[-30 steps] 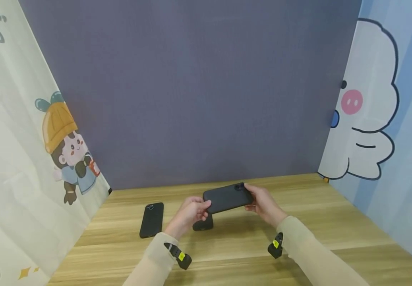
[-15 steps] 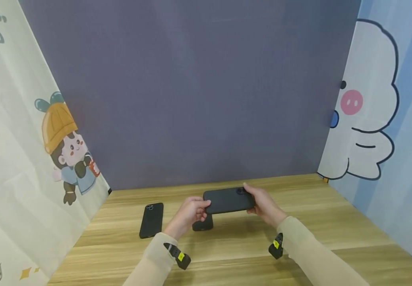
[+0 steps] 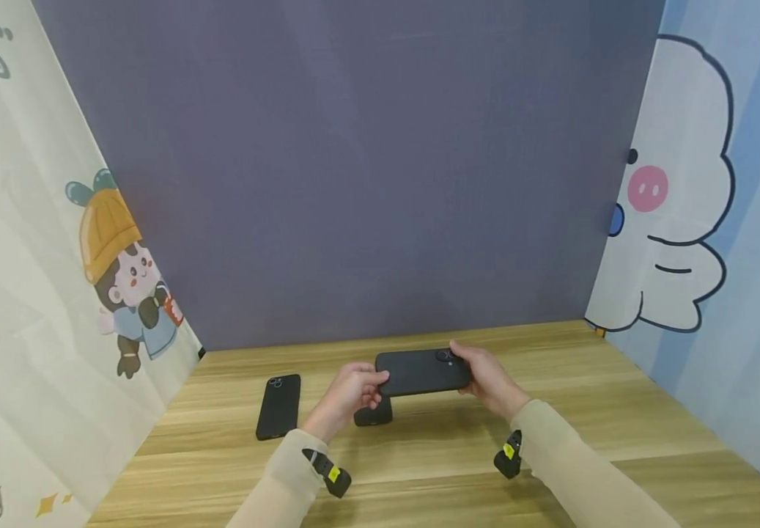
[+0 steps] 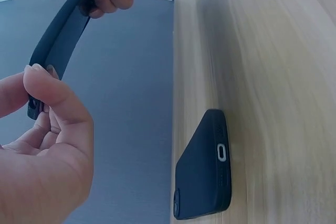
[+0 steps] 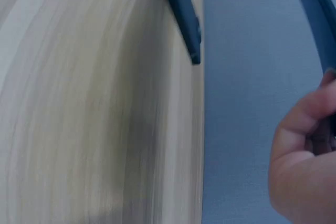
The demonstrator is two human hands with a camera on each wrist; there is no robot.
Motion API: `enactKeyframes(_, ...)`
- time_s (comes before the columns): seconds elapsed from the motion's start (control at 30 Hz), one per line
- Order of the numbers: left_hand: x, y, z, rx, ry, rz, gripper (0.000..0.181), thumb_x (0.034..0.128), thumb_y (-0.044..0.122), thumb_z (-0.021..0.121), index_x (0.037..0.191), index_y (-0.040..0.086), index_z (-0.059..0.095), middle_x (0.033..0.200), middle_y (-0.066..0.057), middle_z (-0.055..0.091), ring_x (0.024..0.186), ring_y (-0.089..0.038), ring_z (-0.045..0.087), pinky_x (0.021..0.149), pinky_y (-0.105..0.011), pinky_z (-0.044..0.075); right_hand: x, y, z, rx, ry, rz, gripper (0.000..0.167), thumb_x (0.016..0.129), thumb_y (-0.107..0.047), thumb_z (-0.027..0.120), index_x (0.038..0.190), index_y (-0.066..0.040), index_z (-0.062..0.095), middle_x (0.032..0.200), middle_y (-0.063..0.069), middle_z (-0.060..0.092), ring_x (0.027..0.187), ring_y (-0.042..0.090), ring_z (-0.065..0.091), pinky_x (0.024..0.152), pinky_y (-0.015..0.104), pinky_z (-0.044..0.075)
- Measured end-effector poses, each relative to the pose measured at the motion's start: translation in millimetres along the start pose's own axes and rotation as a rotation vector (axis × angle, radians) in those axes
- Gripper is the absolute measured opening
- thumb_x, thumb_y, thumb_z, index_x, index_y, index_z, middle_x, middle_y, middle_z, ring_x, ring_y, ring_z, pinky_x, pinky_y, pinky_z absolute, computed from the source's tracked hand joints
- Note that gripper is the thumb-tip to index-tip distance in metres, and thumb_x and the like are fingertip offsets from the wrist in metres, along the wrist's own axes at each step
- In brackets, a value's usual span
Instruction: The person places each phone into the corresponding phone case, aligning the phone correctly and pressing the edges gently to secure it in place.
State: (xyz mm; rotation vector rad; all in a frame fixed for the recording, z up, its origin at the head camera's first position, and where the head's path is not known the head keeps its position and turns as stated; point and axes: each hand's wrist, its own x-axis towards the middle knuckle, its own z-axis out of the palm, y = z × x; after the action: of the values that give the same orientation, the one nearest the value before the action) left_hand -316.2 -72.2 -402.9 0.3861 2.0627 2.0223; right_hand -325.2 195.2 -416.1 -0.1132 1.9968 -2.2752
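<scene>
Both hands hold up a phone in a black phone case (image 3: 419, 372), lengthwise and nearly level above the table. Its camera lenses show at the right end, back side toward the head camera. My left hand (image 3: 350, 394) pinches the left end, thumb on the back. At the right end my right hand (image 3: 489, 378) grips near the lenses. In the left wrist view the held case (image 4: 58, 35) appears edge-on, slanting between the two hands. Below it lies a second black-cased phone (image 3: 373, 415), partly hidden by the left hand and the held one; its charging port shows in the left wrist view.
A third black-cased phone (image 3: 278, 407) lies flat on the wooden table (image 3: 445, 477), left of the left hand. A grey panel (image 3: 380, 176) stands along the table's back edge. Printed cloths hang at the left (image 3: 17, 242) and right (image 3: 683, 183) sides.
The held case has levelled out: its right end has come down a little and its back has turned slightly. Both hands keep their grip. The phones on the table have not moved.
</scene>
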Motion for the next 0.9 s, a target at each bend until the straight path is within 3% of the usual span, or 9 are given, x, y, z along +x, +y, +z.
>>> enactKeyframes(0.33,0.2,5.3,2.3,-0.012,0.0,0.008,0.021,0.0954,0.01,0.064,0.079,0.008,0.052,0.067,-0.001,0.053,0.057,-0.012,0.052,0.056,-0.024,0.046,0.8,-0.9,2.5,0.053,-0.002,-0.007,0.036,0.108,-0.038,0.049,0.104,-0.005,0.061,0.077,0.0,0.066,0.058,0.009,0.058,0.05,0.022,0.045)
enactKeyframes(0.47,-1.0,3.0,0.9,-0.013,-0.012,-0.007,0.021,0.0997,0.019,0.062,0.084,0.007,0.056,0.068,-0.001,0.053,0.058,-0.012,0.053,0.055,-0.024,0.047,-1.0,2.5,1.9,0.068,-0.012,-0.006,0.037,0.109,-0.037,0.047,0.101,-0.004,0.062,0.074,0.0,0.065,0.055,0.008,0.055,0.048,0.021,0.044)
enactKeyframes(0.57,-0.4,1.9,-0.2,-0.02,0.025,-0.004,0.024,0.1018,0.026,0.061,0.09,0.006,0.059,0.071,0.0,0.054,0.059,-0.012,0.053,0.057,-0.024,0.048,-1.3,3.7,2.0,0.065,-0.021,-0.009,0.038,0.109,-0.038,0.047,0.102,-0.003,0.062,0.072,-0.001,0.064,0.055,0.008,0.054,0.048,0.021,0.043)
enactKeyframes(0.7,2.0,2.3,-1.2,-0.035,0.071,0.013,0.027,0.0993,0.029,0.066,0.094,0.003,0.063,0.072,-0.001,0.055,0.06,-0.012,0.053,0.058,-0.024,0.048,-1.3,2.9,3.3,0.053,-0.025,-0.01,0.04,0.108,-0.039,0.048,0.103,-0.001,0.061,0.071,-0.001,0.063,0.054,0.007,0.054,0.048,0.021,0.041)
enactKeyframes(0.9,1.0,1.9,-1.3,0.042,0.031,-0.012,0.034,0.0932,0.038,0.074,0.086,0.007,0.064,0.064,0.002,0.051,0.056,-0.011,0.049,0.053,-0.023,0.044,-2.4,2.9,3.0,0.018,-0.034,-0.002,0.048,0.108,-0.043,0.047,0.109,0.002,0.061,0.071,0.0,0.064,0.055,0.007,0.056,0.05,0.022,0.043)
